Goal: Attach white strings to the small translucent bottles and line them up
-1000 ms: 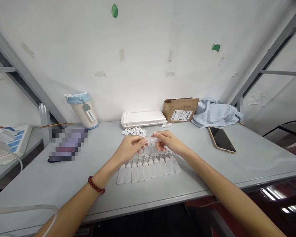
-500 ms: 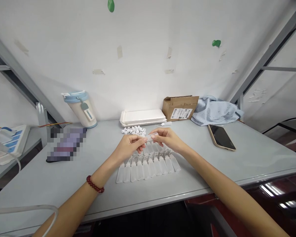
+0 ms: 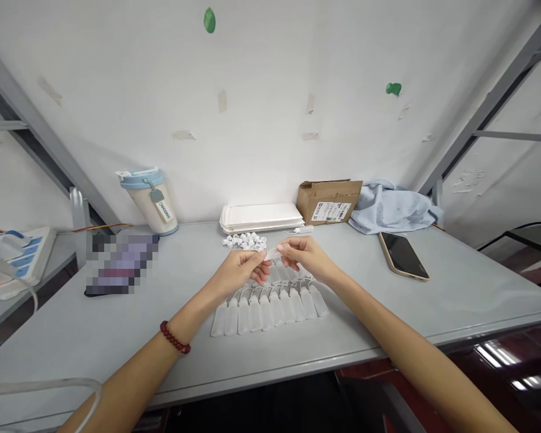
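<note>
Between my two hands is a small translucent plastic bottle, tilted nearly level. My left hand pinches its left end between thumb and fingers, and my right hand pinches the right end. Fingertips partly cover it. Below, a front row of similar squeeze bottles lies side by side, with thin curved loops at their necks. A second row lies behind, partly hidden by my hands. Just past my left fingers is a pile of small white caps.
White trays are stacked by the wall, beside a cardboard box and a blue cloth. One capped bottle lies before them. A phone is at right; a tumbler, blurred purple item and power strip are left.
The camera view has tilted up slightly. Both hands keep their pinch on the bottle, with a small shift of the fingers; the rows and the caps look the same.
</note>
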Motion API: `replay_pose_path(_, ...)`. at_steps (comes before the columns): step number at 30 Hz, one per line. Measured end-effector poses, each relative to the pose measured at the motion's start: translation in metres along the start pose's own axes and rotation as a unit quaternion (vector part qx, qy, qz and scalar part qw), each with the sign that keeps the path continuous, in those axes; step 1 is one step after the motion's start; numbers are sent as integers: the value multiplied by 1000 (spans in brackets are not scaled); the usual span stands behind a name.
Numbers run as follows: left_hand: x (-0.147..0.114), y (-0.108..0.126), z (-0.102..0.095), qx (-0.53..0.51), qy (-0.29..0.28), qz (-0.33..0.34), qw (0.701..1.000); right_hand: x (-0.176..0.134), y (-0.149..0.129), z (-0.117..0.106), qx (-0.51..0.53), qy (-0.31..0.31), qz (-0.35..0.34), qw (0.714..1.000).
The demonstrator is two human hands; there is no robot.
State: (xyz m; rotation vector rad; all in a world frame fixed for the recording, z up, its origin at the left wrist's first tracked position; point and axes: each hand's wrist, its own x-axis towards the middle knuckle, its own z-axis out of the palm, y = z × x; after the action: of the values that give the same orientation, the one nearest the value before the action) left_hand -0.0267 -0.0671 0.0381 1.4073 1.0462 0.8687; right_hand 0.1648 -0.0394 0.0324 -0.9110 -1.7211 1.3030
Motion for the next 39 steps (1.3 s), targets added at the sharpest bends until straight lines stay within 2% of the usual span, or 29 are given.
replay_pose_path(9,2,-4,-4,-41,20,-14,999,0,1,2,-65,19,-34,997)
replay_pose_path(14,1,-2,-1,94,40,58,993,-1,2,2,-90,37,-17,995)
replay_pose_path(18,-2,-4,2,223,87,136,961,-2,1,4,-57,28,11,998)
replay_pose_path(21,-4,-7,4,270,114,183,938,-2,0,5,-21,25,21,999)
replay_pose_path(24,-3,-9,5,280,130,205,929,-1,-1,4,4,25,23,999)
replay_pose_path(27,-2,-10,6,232,128,191,945,-1,0,3,2,25,20,999)
replay_pose_path(32,0,-5,6,135,81,121,980,0,2,2,2,9,-12,1000)
replay_pose_path(39,-2,-1,3,97,37,50,993,0,3,5,2,3,-13,1000)
